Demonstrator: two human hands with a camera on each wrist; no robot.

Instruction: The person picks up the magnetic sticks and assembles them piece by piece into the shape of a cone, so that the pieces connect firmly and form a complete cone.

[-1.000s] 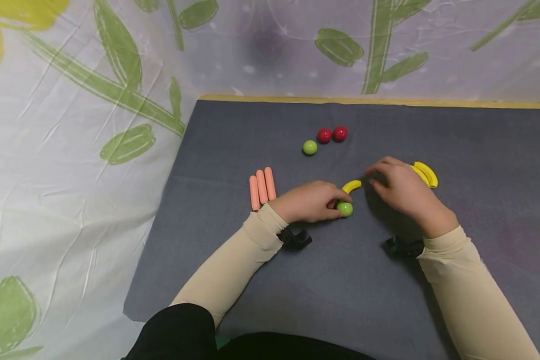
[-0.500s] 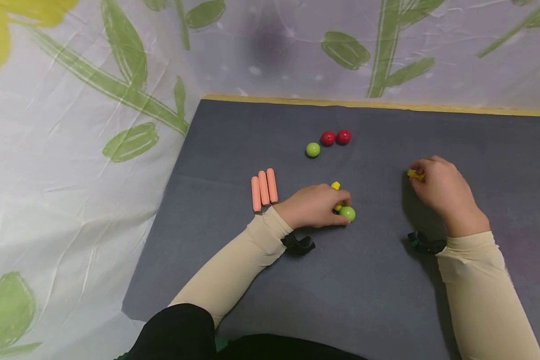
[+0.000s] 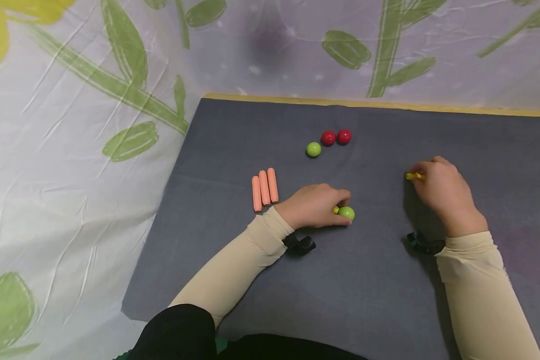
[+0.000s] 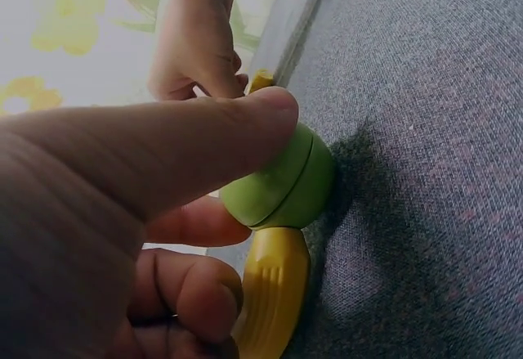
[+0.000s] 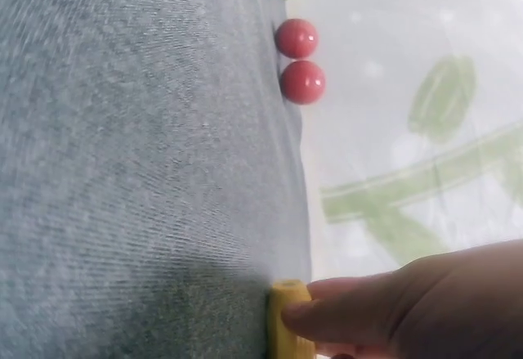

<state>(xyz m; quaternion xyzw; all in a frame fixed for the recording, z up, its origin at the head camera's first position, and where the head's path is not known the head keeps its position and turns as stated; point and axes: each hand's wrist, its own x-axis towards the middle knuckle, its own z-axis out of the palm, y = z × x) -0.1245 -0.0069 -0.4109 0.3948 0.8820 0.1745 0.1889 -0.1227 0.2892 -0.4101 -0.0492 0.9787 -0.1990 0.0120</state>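
Resting on the grey bench (image 3: 369,280), the left hand (image 3: 315,206) curls its grip round two things at once: a green ball (image 3: 346,213) and a yellow curved piece (image 3: 336,210). The left wrist view shows this closely. The thumb lies along the top of the green ball (image 4: 282,181), the yellow curved piece (image 4: 272,300) sits directly against the ball's lower side, and the curled fingers (image 4: 192,289) close in behind the piece. Ball and piece both touch the bench surface, near the middle of the grey mat.

Well apart to the right, the right hand (image 3: 441,192) lies knuckles up on the bench, its grip pinching the end of a second yellow piece (image 3: 414,176), of which only a short stub pokes out to the left of the fingertips. In the right wrist view a finger (image 5: 351,314) presses over that second yellow piece (image 5: 288,320), which rests on the mat; how the rest of the hand closes cannot be told from there.

Farther back on the bench sit a loose green ball (image 3: 313,149) and two red balls (image 3: 336,137), the red pair touching each other and the green one just beside them to the left. Three pink sticks (image 3: 264,189) lie side by side, touching, just left of the left hand's wrist. Both forearms wear beige sleeves (image 3: 234,270), each with a black strap at the wrist. A pale cloth with green leaves (image 3: 94,125) hangs behind and left of the bench.
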